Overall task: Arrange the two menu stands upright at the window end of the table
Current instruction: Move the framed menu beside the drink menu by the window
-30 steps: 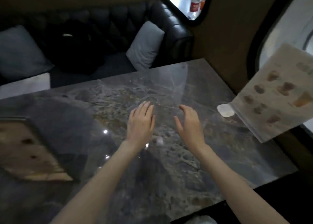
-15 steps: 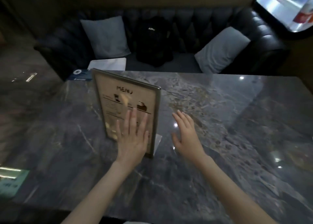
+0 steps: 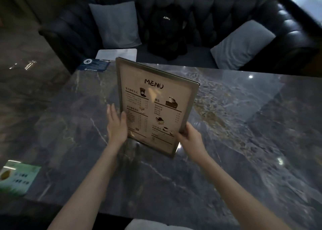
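A framed menu stand [image 3: 156, 106] with "MENU" printed on a beige sheet is upright and slightly tilted over the middle of the dark marble table [image 3: 235, 134]. My left hand [image 3: 116, 123] grips its lower left edge, thumb on the front. My right hand [image 3: 190, 139] grips its lower right corner. The stand's foot is hidden behind the frame and my hands. The second menu stand is out of view. A window [image 3: 306, 1] shows at the top right.
A black sofa [image 3: 200, 24] with two grey cushions [image 3: 115, 24] and a black backpack [image 3: 167, 31] runs behind the table. A blue card [image 3: 94, 65] and a white pad [image 3: 116, 54] lie at the far left edge; a green card [image 3: 17, 177] lies near left.
My view swung left from the window side. Both hands went from hovering open to gripping the menu stand, which now looks lifted and closer to me.
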{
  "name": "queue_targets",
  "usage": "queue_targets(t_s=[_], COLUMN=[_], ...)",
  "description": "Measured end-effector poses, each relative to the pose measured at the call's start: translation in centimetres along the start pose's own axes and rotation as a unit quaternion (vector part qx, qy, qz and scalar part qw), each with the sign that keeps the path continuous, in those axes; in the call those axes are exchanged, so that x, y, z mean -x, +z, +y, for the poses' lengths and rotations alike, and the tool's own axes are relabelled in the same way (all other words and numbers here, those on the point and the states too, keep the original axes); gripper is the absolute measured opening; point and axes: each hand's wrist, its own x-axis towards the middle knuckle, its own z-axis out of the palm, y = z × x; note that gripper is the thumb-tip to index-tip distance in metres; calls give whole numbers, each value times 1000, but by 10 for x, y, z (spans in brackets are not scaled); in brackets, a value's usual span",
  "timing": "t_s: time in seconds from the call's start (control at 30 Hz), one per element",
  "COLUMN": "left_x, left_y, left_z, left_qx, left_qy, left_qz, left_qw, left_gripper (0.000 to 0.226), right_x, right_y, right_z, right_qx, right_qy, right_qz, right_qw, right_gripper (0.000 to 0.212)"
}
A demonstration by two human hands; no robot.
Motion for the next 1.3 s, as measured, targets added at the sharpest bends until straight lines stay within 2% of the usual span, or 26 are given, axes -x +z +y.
queue_targets(t_s=[0.07,0.13,0.23,0.4,0.5,0.7,0.93,1.1,1.3], left_x=[-12,-21,-24,-26,-27,-26,-28,-22,-6], left_y=[-1,-1,0,4,3,-2,10,39,95], left_z=[1,-2,1,5,3,8,24,56,110], left_qx=[123,231,301,336,358,402,418,414,375], left_qy=[-23,-67,-88,-84,-97,-115,-129,-156,-169], left_qz=[-46,-86,-111,-82,-70,-94,-122,-146,-207], left_qw=[991,967,943,934,926,904,891,885,888], left_gripper=[56,61,66,41,37,41,50,77,84], right_x=[-3,-4,-6,-9,-12,-15,-12,-2,22], right_y=[-1,-3,-7,-9,-15,-18,-36,-74,-142], right_z=[-1,-1,-2,-1,-3,-9,-11,-5,5], right_qx=[-21,-29,-33,-41,-51,-9,-38,-77,-115], right_qy=[9,11,13,34,59,39,53,85,92], right_qz=[-10,-19,-35,-46,-62,-60,-58,-32,19], right_qw=[1000,999,999,998,995,997,996,993,989], right_gripper=[22,27,28,22,23,29,32,34,39])
